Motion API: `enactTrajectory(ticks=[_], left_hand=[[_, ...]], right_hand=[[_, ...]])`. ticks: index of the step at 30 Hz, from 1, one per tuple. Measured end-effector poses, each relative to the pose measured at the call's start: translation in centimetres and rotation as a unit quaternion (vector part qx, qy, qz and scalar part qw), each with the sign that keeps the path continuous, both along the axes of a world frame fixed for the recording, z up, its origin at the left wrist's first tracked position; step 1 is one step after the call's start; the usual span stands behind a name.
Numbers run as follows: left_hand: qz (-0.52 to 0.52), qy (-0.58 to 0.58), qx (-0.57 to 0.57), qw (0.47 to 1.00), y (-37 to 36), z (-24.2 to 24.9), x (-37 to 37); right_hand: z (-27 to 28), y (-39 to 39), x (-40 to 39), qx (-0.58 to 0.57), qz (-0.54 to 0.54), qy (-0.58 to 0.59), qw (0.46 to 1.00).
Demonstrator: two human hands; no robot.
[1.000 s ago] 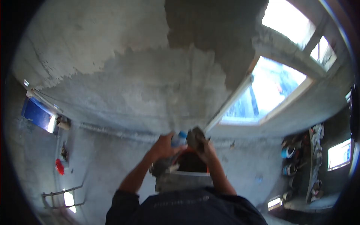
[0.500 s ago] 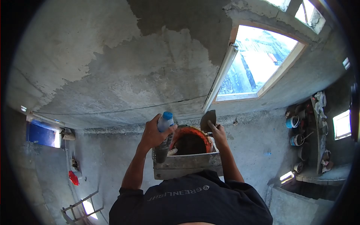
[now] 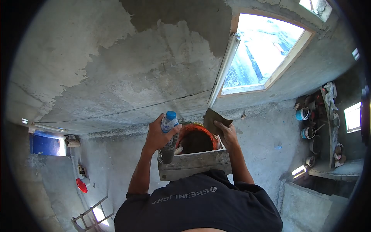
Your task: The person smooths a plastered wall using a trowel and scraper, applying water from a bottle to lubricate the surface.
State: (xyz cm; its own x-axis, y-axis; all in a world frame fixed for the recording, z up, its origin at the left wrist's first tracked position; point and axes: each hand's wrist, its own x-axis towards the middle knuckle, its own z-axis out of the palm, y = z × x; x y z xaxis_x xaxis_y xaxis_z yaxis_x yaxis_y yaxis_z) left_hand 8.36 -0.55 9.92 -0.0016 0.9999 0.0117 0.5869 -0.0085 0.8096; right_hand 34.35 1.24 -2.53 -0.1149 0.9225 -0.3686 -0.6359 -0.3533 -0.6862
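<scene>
My left hand [image 3: 156,134] is wrapped round a clear plastic bottle [image 3: 169,145] with a blue cap and a blue-and-white label. The bottle stands nearly upright beside the bucket's left side. In my right hand [image 3: 227,133] is a thin, flat, dark brownish-grey piece [image 3: 215,120], gripped at its lower edge; its exact kind I cannot make out. Between my hands sits an orange-rimmed bucket [image 3: 210,135] with dark contents. A grey wooden board [image 3: 197,165] lies in front of it, close to my body.
Ahead rises a grey plastered wall [image 3: 154,77] with darker damp-looking patches. It has a framed window opening [image 3: 308,36]. Buckets [image 3: 302,114] and a cluttered shelf [image 3: 331,131] stand at the right. A ladder-like frame [image 3: 91,208] and a red item [image 3: 81,185] are at the lower left.
The flat piece in my right hand has turned, showing a broader, more angular face. The bottle has shifted slightly and its label shows more. My view has tilted a little downward.
</scene>
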Motion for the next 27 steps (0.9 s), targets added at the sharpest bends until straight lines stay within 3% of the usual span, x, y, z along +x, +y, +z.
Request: enactTrajectory(ticks=[2, 5, 8, 10, 11, 13, 14, 16, 20, 27], left_hand=[[0.004, 0.001, -0.004, 1.0, -0.2, 0.1, 0.0], [0.003, -0.002, -0.026, 1.0, -0.2, 0.1, -0.1], [0.008, -0.014, 0.002, 1.0, -0.2, -0.3, -0.2], [0.01, -0.015, 0.009, 1.0, -0.2, -0.5, -0.3], [0.011, -0.016, 0.009, 1.0, -0.2, -0.5, -0.3], [0.01, -0.016, 0.005, 1.0, -0.3, -0.5, -0.4], [0.011, -0.017, 0.008, 1.0, -0.2, -0.5, -0.5], [0.015, -0.022, 0.009, 1.0, -0.3, -0.7, -0.7], [0.024, -0.023, 0.031, 0.999, -0.4, -0.9, -1.2], [0.066, -0.054, -0.004, 0.996, -0.7, -0.2, -2.4]], right_hand=[[-0.1, 0.0, 0.2, -0.009, 0.021, 0.011, 1.0], [-0.2, 0.1, 0.1, 0.0, 0.052, -0.067, 0.996], [-0.6, 0.3, -0.1, 0.055, 0.013, -0.113, 0.992], [-0.6, 0.5, 0.1, -0.044, -0.027, 0.041, 0.998], [-0.5, 0.5, 0.1, -0.044, -0.026, 0.04, 0.998], [-0.1, 0.5, 0.0, -0.103, -0.114, 0.156, 0.976], [0.1, 0.6, 0.1, -0.1, -0.113, 0.155, 0.976], [0.5, 1.0, 0.2, -0.067, -0.127, 0.267, 0.953], [-0.8, 2.8, -0.1, -0.026, -0.096, 0.309, 0.946], [0.6, 5.7, -2.6, -0.009, -0.082, 0.137, 0.987]])
